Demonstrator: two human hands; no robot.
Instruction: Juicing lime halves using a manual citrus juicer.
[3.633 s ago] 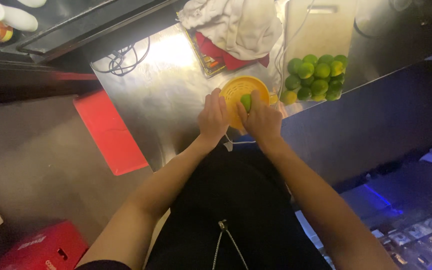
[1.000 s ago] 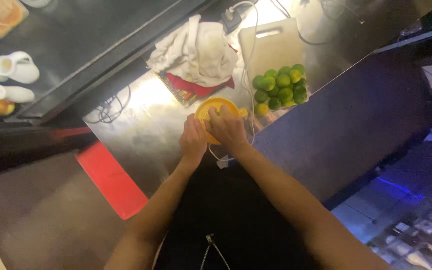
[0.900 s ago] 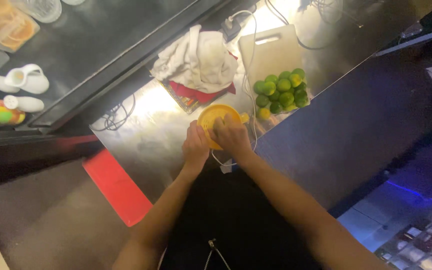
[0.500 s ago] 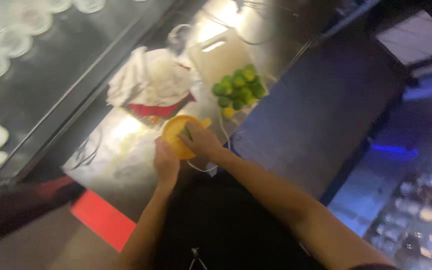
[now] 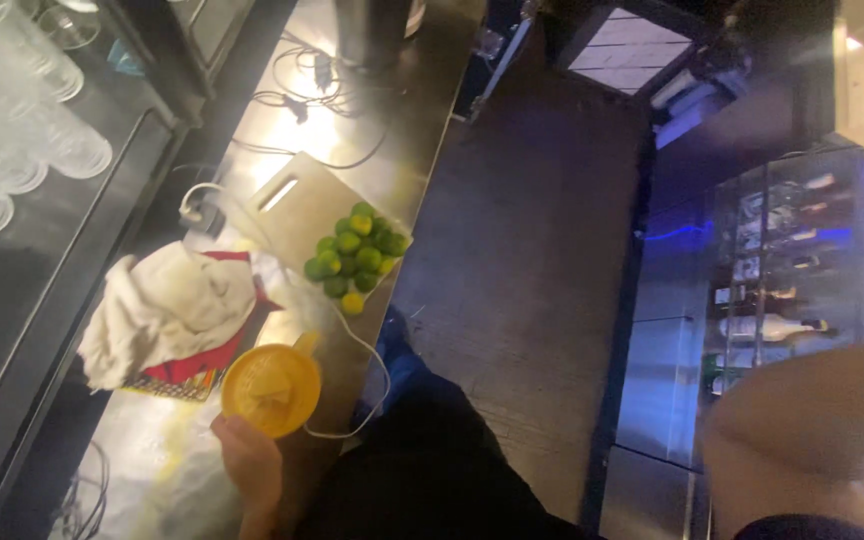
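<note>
Head view
Left hand: your left hand (image 5: 247,462), lower left of the frame, is curled around the near rim of the juicer (image 5: 272,388) and grips it from below the picture's centre.
Right hand: only the arm (image 5: 812,430) shows at lower right; the hand is out of frame, so you cannot tell its state.
Juicer place: on the steel counter (image 5: 152,470), just beside the cloth (image 5: 167,310) and below the board (image 5: 302,205) in the frame.
Limes: a pile (image 5: 354,250) on the board's near end, apart from the juicer.
Step in hand, judged: steadying the juicer one-handed. Keep the base flat on the counter, press down rather than sideways, and keep fingers outside the bowl, clear of the reamer.
Cable: a white lead (image 5: 367,385) loops just beside the juicer; keep it from under the base.
Juicer pointing: cone up toward the camera; its tab points to the upper right, toward the limes.
Long axis: round body, so the only long line runs from your hand through the tab.
</note>
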